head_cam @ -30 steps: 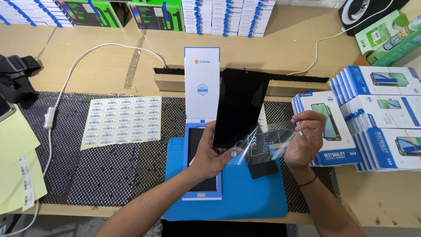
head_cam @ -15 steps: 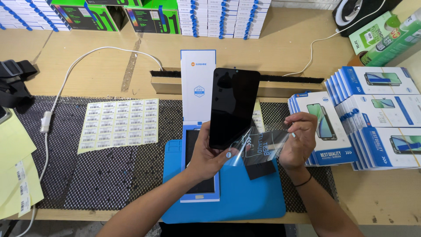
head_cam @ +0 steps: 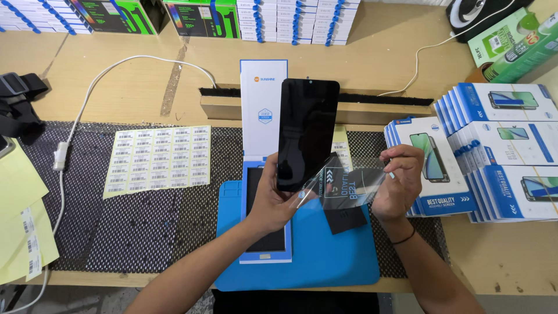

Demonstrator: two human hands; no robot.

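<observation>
The left hand (head_cam: 273, 200) grips the black screen (head_cam: 307, 134) upright by its lower edge above the blue mat (head_cam: 349, 256), glass toward the face, while the right hand (head_cam: 401, 183) pinches the clear film (head_cam: 349, 186) peeled off its corner.

A sheet of barcode labels (head_cam: 157, 160) lies on a black mesh mat (head_cam: 116, 221) left of centre on the wooden table (head_cam: 372, 64). A white cable (head_cam: 87, 99) curves across the far left, near a black strap (head_cam: 17, 102). Yellow papers (head_cam: 20, 221) sit at the near left edge. Stacks of blue-and-white boxes (head_cam: 500, 145) stand at the right, with more boxes (head_cam: 296, 20) along the far edge. A blue mat (head_cam: 325, 256) lies near the middle.
</observation>
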